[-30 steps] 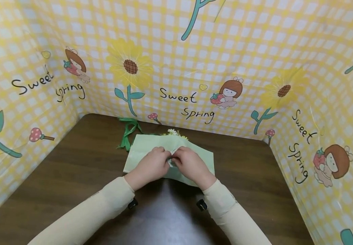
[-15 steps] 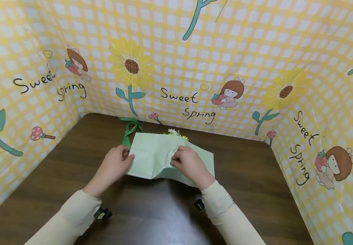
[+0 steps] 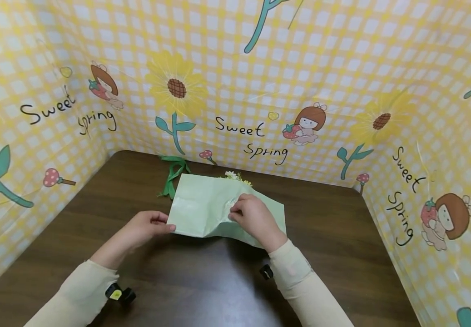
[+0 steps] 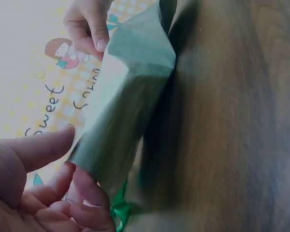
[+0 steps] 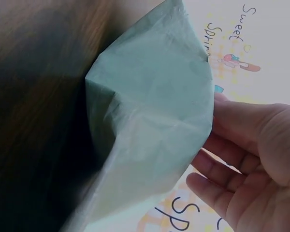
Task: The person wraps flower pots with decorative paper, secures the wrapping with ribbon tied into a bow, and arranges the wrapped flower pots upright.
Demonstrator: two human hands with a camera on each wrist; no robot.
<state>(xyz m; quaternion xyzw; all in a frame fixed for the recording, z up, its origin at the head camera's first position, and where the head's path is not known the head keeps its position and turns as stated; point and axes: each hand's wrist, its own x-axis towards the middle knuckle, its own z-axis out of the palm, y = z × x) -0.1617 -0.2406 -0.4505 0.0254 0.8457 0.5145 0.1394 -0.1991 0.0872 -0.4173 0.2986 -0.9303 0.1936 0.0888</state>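
Observation:
In the head view a sheet of pale green paper [image 3: 192,200], creased and gathered near its middle, stands raised before white and yellow flowers [image 3: 232,175]. My right hand [image 3: 255,220] pinches the gathered fold between thumb and bent fingers. At the sheet's lower left corner is my left hand [image 3: 147,229], its thumb on the near side and its fingers bent behind the edge. The left wrist view shows the corner between that hand's thumb [image 4: 53,145] and fingers. In the right wrist view the paper [image 5: 159,87] hides the pinching fingertips.
A loose green ribbon [image 3: 171,179] lies at the back left of the dark wooden table [image 3: 219,286]. Yellow checked cloth [image 3: 235,86] with printed flowers rises around the table's back and sides. A black camera mount sits on each wrist.
My left hand has let go of the middle fold, moved left to the paper's edge, then slid down to its lower corner. The right hand has kept its hold on the fold.

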